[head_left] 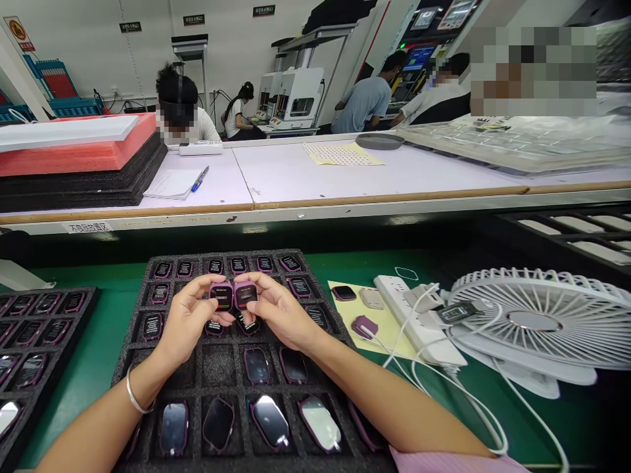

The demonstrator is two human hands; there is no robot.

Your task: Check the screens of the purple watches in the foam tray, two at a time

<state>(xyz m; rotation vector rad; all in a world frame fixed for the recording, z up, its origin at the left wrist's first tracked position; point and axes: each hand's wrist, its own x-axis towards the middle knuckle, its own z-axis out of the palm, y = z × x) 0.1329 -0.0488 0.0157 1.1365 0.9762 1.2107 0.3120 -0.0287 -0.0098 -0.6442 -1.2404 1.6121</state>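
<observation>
– Left hand (190, 322), what's it got? Looks pinched shut on something.
– Yep, its fingers are closed on a small purple-cased square watch body with a lit screen (221, 295), held just above the black foam compartment tray (219, 364). Right hand (279, 312) is clamped on a second purple watch body (245, 293). The two sit side by side between the hands, seemingly touching.
– And around them?
– Dark-screened watches (257, 364) lie in the tray's pockets under both hands. Off the right hand's outer side: a yellow paper sheet (389, 326), a white power strip (401, 302) and a white plastic fan (537, 322). Silver bangle (134, 394) on the left wrist.
</observation>
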